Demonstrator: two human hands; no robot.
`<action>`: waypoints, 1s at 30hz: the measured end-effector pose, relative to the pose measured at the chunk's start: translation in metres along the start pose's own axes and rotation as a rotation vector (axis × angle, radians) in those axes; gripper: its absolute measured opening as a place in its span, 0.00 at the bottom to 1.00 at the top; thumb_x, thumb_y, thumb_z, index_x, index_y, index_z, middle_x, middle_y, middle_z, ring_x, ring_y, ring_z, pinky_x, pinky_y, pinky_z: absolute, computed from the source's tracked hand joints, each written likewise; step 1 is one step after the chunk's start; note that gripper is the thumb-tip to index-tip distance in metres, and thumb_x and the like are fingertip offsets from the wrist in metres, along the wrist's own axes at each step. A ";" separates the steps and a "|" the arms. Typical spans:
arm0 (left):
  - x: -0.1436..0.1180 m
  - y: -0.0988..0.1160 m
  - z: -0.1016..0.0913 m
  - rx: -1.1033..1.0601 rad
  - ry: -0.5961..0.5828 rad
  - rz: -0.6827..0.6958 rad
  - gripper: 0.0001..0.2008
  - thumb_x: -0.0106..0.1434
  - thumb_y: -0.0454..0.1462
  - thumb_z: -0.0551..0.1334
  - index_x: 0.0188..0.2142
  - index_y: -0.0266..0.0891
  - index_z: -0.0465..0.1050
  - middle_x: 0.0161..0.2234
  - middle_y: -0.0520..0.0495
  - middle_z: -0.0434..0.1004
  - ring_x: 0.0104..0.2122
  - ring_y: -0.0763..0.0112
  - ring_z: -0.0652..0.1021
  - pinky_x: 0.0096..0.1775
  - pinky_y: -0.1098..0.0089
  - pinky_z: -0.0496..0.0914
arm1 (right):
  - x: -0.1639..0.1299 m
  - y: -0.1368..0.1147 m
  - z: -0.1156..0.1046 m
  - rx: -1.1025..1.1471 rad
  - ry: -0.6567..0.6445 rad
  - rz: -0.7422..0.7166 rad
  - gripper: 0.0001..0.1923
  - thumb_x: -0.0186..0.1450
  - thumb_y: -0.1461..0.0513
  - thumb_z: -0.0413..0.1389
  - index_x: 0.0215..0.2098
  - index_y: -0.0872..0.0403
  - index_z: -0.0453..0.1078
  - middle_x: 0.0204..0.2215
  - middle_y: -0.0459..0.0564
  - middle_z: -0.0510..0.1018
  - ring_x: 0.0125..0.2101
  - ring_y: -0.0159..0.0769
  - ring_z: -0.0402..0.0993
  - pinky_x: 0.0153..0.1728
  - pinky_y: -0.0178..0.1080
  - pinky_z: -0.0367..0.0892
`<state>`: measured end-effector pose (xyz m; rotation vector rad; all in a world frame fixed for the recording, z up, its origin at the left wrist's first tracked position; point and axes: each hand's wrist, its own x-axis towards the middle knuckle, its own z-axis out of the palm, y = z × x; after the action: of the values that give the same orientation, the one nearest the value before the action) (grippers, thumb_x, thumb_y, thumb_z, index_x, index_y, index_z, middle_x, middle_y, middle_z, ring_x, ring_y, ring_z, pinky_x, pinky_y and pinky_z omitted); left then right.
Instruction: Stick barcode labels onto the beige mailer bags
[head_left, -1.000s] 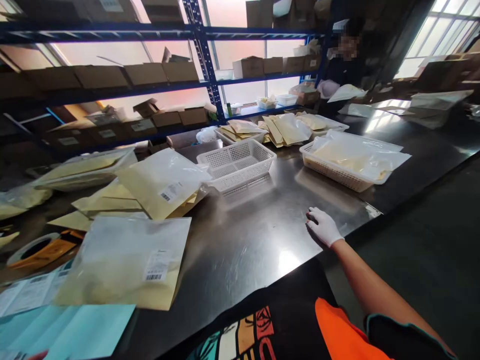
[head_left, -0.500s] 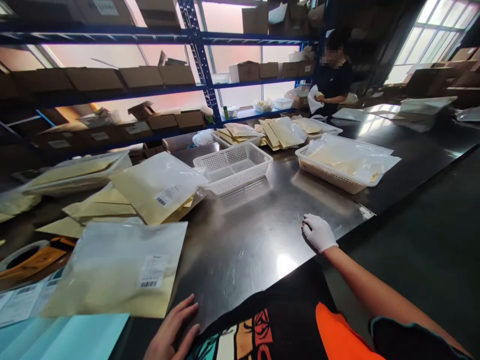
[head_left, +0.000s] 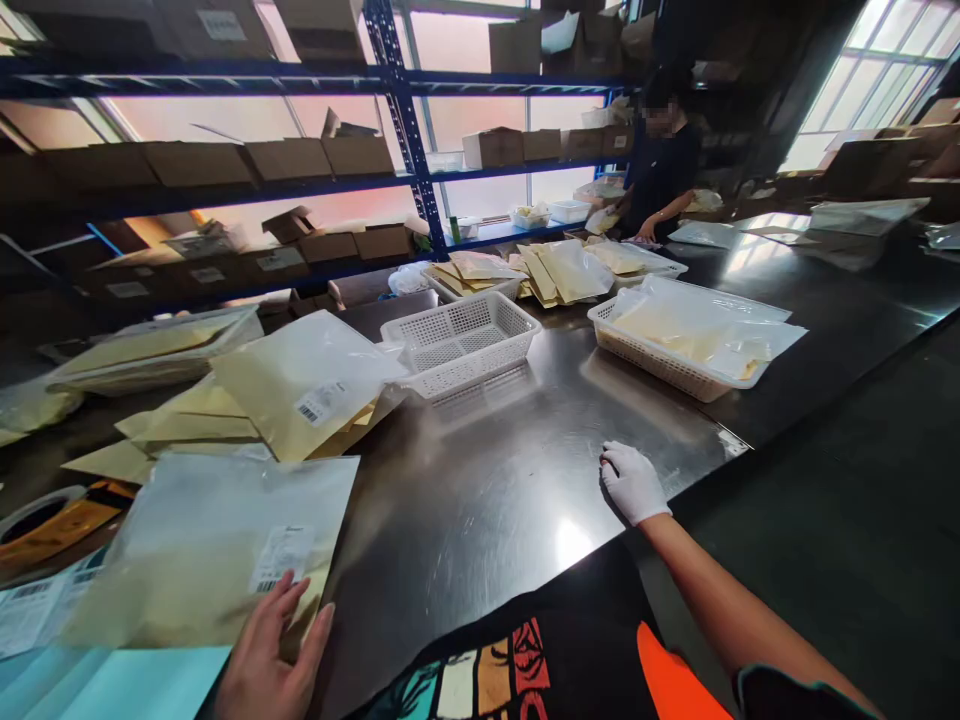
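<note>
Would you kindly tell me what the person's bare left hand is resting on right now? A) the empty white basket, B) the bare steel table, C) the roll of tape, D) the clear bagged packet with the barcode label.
D: the left hand lies with its fingers on the near corner of the labelled packet, beside its barcode label, while the gloved right hand rests on the steel table.

Under the bare left hand (head_left: 266, 665) lies a glossy plastic pouch (head_left: 217, 545) with a paper label (head_left: 279, 558). The white-gloved right hand (head_left: 632, 483) rests on the smooth, shiny metal table (head_left: 480, 500).
</note>
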<state>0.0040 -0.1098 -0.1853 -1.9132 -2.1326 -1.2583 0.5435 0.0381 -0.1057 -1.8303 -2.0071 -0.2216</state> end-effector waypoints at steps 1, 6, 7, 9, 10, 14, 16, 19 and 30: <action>0.002 -0.004 -0.005 -0.007 0.003 -0.045 0.22 0.71 0.55 0.58 0.54 0.46 0.73 0.59 0.35 0.79 0.55 0.41 0.83 0.54 0.42 0.81 | 0.000 0.003 0.002 0.017 0.010 0.005 0.16 0.70 0.63 0.52 0.43 0.53 0.84 0.55 0.57 0.85 0.58 0.50 0.80 0.62 0.50 0.73; 0.002 -0.019 -0.009 0.045 0.020 -0.037 0.21 0.69 0.56 0.57 0.49 0.45 0.74 0.52 0.33 0.82 0.52 0.38 0.83 0.54 0.39 0.78 | 0.000 0.008 0.006 0.059 0.027 0.030 0.16 0.70 0.63 0.52 0.44 0.52 0.84 0.55 0.57 0.85 0.58 0.49 0.80 0.62 0.49 0.74; -0.001 -0.019 -0.003 0.056 0.020 0.000 0.21 0.70 0.55 0.57 0.49 0.44 0.73 0.52 0.32 0.81 0.52 0.37 0.82 0.54 0.38 0.78 | 0.000 0.008 0.005 0.058 0.024 0.031 0.16 0.70 0.63 0.52 0.44 0.53 0.84 0.55 0.58 0.85 0.58 0.50 0.80 0.61 0.49 0.74; -0.012 -0.016 0.012 0.066 0.016 0.095 0.20 0.71 0.53 0.56 0.51 0.43 0.72 0.55 0.29 0.80 0.54 0.34 0.81 0.54 0.36 0.77 | 0.000 0.005 0.003 0.042 0.015 0.031 0.17 0.70 0.63 0.52 0.44 0.54 0.84 0.55 0.59 0.84 0.58 0.50 0.80 0.62 0.50 0.73; -0.017 -0.012 0.020 0.069 0.013 0.144 0.19 0.72 0.51 0.56 0.53 0.43 0.72 0.57 0.27 0.78 0.56 0.33 0.80 0.55 0.35 0.77 | 0.000 0.003 0.001 0.024 0.006 0.030 0.17 0.71 0.63 0.52 0.44 0.55 0.84 0.56 0.60 0.84 0.58 0.51 0.80 0.62 0.50 0.73; -0.033 -0.001 0.040 0.098 0.018 0.279 0.18 0.73 0.46 0.57 0.58 0.44 0.69 0.64 0.24 0.72 0.67 0.27 0.71 0.59 0.31 0.73 | 0.000 -0.007 -0.006 -0.071 -0.054 0.014 0.16 0.71 0.64 0.52 0.44 0.56 0.84 0.58 0.61 0.83 0.59 0.53 0.79 0.63 0.50 0.72; -0.034 0.000 0.042 0.114 0.038 0.287 0.19 0.73 0.45 0.58 0.60 0.44 0.68 0.65 0.24 0.71 0.68 0.27 0.70 0.61 0.30 0.71 | -0.001 -0.011 -0.008 -0.103 -0.074 0.004 0.16 0.71 0.64 0.52 0.44 0.56 0.84 0.58 0.61 0.82 0.59 0.52 0.79 0.62 0.49 0.72; -0.033 -0.004 0.040 0.120 0.050 0.257 0.20 0.73 0.46 0.58 0.60 0.43 0.69 0.66 0.23 0.70 0.66 0.29 0.73 0.61 0.32 0.71 | -0.001 -0.012 -0.009 -0.135 -0.071 -0.010 0.16 0.72 0.64 0.52 0.44 0.56 0.83 0.58 0.61 0.82 0.59 0.51 0.79 0.62 0.48 0.73; -0.024 -0.023 0.045 0.347 -0.080 -0.056 0.34 0.73 0.54 0.56 0.66 0.31 0.73 0.73 0.16 0.57 0.72 0.20 0.61 0.60 0.29 0.68 | 0.005 0.008 0.007 -0.160 -0.022 -0.022 0.17 0.70 0.62 0.54 0.48 0.55 0.84 0.57 0.59 0.83 0.57 0.53 0.80 0.59 0.50 0.74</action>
<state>0.0121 -0.1026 -0.2402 -1.7943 -2.2743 -0.7623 0.5493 0.0465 -0.1113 -1.9147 -2.0788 -0.3802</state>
